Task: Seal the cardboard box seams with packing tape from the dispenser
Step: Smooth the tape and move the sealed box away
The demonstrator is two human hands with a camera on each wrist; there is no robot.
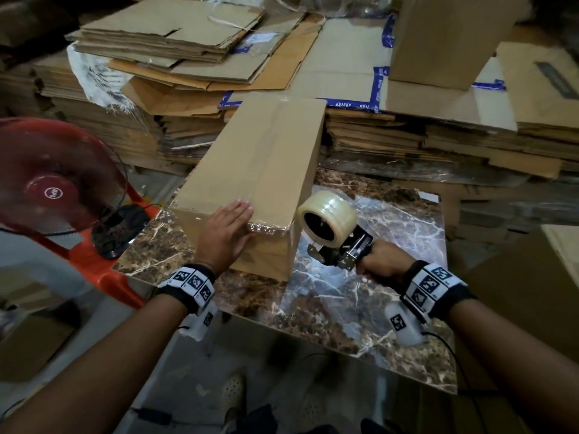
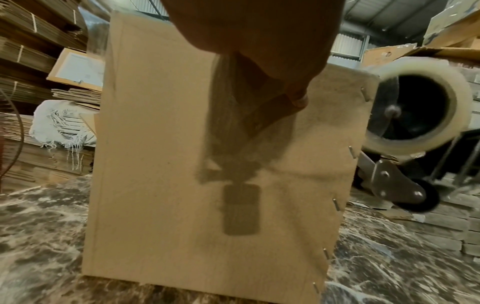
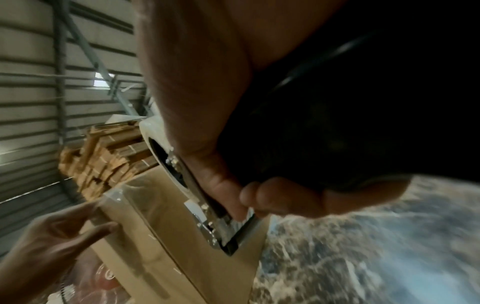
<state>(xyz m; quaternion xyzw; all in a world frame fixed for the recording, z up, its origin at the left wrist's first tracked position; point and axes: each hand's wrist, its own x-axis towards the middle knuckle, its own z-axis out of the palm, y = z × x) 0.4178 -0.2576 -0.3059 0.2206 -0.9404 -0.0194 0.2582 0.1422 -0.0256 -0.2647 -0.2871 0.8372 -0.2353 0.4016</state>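
A long brown cardboard box (image 1: 260,170) lies on the marble-patterned table (image 1: 391,220), with clear tape along its top seam and over its near edge. My left hand (image 1: 230,228) lies flat with straight fingers on the box's near top edge, the thumb (image 2: 296,96) against the end face (image 2: 207,164). My right hand (image 1: 380,261) grips the handle of a tape dispenser (image 1: 341,245) holding a roll of clear tape (image 1: 327,214), just right of the box's near corner. In the right wrist view my fingers (image 3: 280,197) curl round the dispenser handle (image 3: 223,222) beside the box (image 3: 166,236).
Stacks of flattened cardboard (image 1: 203,42) crowd the space behind the table. A red fan (image 1: 53,180) stands on an orange stool (image 1: 103,274) at the left. Staples (image 2: 336,204) run down the box end's right edge. A taller box (image 1: 445,36) stands at the back right.
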